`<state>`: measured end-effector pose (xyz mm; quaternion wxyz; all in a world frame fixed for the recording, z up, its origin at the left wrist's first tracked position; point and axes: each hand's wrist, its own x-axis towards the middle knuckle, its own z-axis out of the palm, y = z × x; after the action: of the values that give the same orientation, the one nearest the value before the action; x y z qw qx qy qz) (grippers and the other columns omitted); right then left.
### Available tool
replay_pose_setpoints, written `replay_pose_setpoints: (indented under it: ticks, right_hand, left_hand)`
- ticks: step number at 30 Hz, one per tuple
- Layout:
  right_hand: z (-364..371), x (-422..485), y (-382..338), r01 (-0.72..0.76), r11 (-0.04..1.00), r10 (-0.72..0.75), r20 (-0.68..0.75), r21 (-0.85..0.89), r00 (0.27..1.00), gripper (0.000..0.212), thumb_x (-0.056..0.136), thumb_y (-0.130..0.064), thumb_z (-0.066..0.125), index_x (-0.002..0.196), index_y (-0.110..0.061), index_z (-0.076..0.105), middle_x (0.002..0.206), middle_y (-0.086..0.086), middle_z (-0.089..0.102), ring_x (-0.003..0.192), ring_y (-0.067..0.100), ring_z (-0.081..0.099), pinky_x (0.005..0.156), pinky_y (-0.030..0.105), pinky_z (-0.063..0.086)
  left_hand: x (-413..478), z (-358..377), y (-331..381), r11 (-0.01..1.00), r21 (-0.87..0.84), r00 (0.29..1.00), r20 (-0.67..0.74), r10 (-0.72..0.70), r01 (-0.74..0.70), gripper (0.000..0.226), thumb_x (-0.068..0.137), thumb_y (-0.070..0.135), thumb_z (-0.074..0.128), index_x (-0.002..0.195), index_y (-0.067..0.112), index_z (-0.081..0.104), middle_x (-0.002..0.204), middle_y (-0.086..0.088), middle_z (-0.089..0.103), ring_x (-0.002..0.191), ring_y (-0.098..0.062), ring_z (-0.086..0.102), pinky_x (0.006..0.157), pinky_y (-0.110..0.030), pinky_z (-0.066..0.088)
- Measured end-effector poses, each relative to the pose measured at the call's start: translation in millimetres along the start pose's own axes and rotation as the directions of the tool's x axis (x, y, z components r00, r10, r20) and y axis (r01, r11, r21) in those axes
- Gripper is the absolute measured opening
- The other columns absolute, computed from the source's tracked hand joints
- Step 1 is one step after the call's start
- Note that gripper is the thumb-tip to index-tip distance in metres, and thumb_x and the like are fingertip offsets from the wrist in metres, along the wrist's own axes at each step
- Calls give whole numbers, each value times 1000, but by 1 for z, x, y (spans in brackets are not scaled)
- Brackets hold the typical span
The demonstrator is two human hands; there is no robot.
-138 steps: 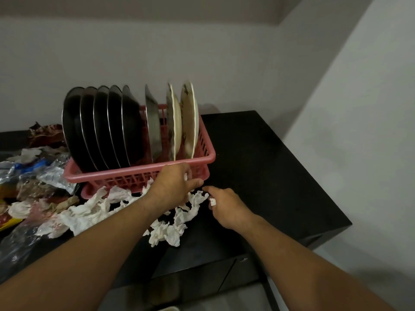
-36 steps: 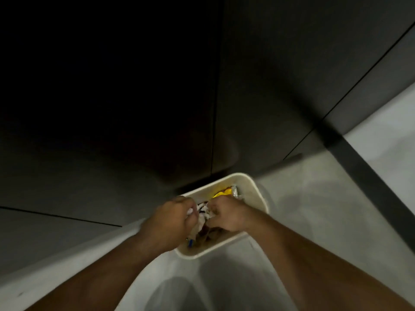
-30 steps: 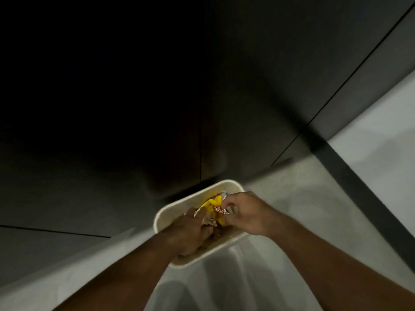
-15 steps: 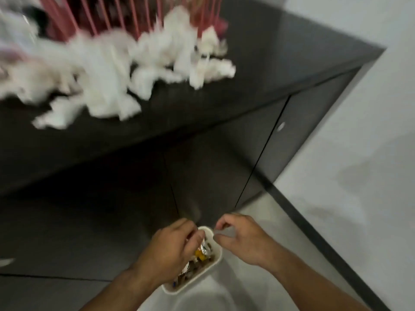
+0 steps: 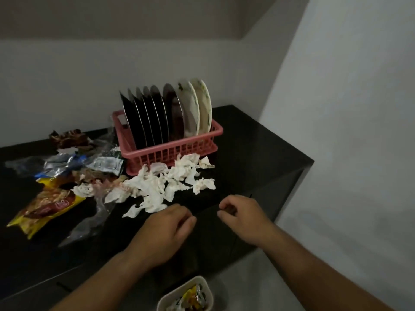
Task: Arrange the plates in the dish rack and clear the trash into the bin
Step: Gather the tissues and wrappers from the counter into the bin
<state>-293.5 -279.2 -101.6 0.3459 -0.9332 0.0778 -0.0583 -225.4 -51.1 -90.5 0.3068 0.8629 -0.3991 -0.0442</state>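
Since half a second ago my view has swung up from the bin (image 5: 177, 291), and both hands have risen from its mouth to the front edge of the worktop (image 5: 258, 149).

On the head camera, I see the pink dish rack (image 5: 170, 151) standing toward the back of the worktop. The plates (image 5: 157, 117) stand upright in it in a row, dark steel ones toward its left and two pale ones at its right end. Crumpled tissues (image 5: 166, 182) lie heaped against the rack's front wall and spread forward from it. Left of the rack there is a jumble of foil and plastic wrappers (image 5: 89, 162). A yellow snack packet (image 5: 47, 205) lies farther forward-left, and a clear plastic bag (image 5: 87, 227) lies in front of that.

Right of the rack the dark surface runs to its right edge, with the white wall (image 5: 348, 131) beyond. That front-right stretch is where I see room to move.

My left hand (image 5: 166, 232) hovers in front of the rack, just short of the nearest tissue, fingers loosely curled with nothing in them. My right hand (image 5: 242, 217) is front-right of the rack, apart from the tissues, thumb and fingers loosely curled toward each other, with nothing visible between them.

The bin stands on the floor in front of the rack, below the worktop's edge, with wrappers inside.
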Motion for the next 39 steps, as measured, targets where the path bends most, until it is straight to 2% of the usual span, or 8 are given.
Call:
replay_pose_setpoints:
  ticks: [10, 15, 18, 22, 28, 31, 34, 39]
  right_hand:
    - [22, 59, -7, -205, 953, 213, 11, -221, 977, 40, 88, -49, 65, 118, -24, 60, 112, -6, 52, 95, 10, 54, 77, 24, 45]
    - [35, 83, -10, -221, 945, 207, -81, -243, 975, 48, 86, -53, 65, 124, -24, 58, 125, -1, 50, 106, 15, 51, 85, 28, 45]
    - [42, 100, -12, -235, 933, 215, -100, -272, 971, 66, 82, -63, 61, 138, -29, 47, 138, -1, 41, 124, 22, 39, 100, 40, 43]
    - [55, 124, -7, -266, 880, 270, -47, -393, 962, 83, 80, -75, 51, 147, -34, 29, 147, 1, 31, 129, 27, 36, 100, 48, 40]
    - [65, 136, 20, -89, 854, 106, 4, -512, 994, 44, 97, -45, 43, 138, -31, 43, 133, 4, 45, 114, 25, 43, 89, 41, 39]
    - [47, 140, 40, 28, 899, 23, 110, -438, 994, 32, 99, -26, 42, 128, -22, 53, 124, 3, 48, 105, 20, 46, 86, 33, 41]
    - [21, 153, 57, -11, 956, 45, 112, -292, 993, 15, 96, -11, 42, 98, -19, 55, 106, 0, 49, 85, 13, 49, 74, 27, 43]
    - [-3, 198, 55, 21, 972, -11, 43, -233, 999, 10, 93, -18, 47, 85, -19, 51, 92, -2, 51, 78, 18, 53, 71, 38, 48]
  left_hand:
    - [36, -29, -39, 997, 63, 999, -18, 38, -37, 17, 95, 44, 48, 103, 34, 59, 95, 17, 58, 83, 0, 55, 74, -24, 49]
    - [63, -37, -56, 994, 94, 998, -2, 56, -56, 20, 96, 45, 45, 105, 32, 58, 99, 17, 56, 82, -1, 53, 74, -24, 46]
    - [78, -42, -64, 993, 108, 998, -16, 59, -57, 25, 96, 46, 44, 110, 32, 58, 101, 19, 56, 83, 0, 53, 75, -23, 46]
    - [96, -41, -70, 993, 114, 997, -61, 46, -39, 25, 96, 43, 46, 111, 30, 60, 103, 17, 58, 87, -1, 54, 77, -24, 47]
    - [114, -31, -70, 989, 138, 995, -81, -49, 60, 24, 97, 44, 47, 112, 29, 60, 105, 17, 59, 79, -2, 53, 85, -25, 42]
    - [128, -26, -68, 984, 132, 990, -91, -107, 119, 26, 97, 43, 47, 113, 28, 60, 106, 16, 60, 75, -3, 51, 77, -25, 47]
    - [140, -17, -65, 975, 142, 982, -111, -154, 169, 27, 97, 42, 47, 115, 27, 60, 106, 15, 60, 82, -3, 55, 77, -24, 48]
    - [154, 0, -60, 964, 155, 968, -159, -193, 217, 26, 97, 40, 47, 116, 27, 60, 104, 17, 57, 86, -2, 55, 77, -23, 48]
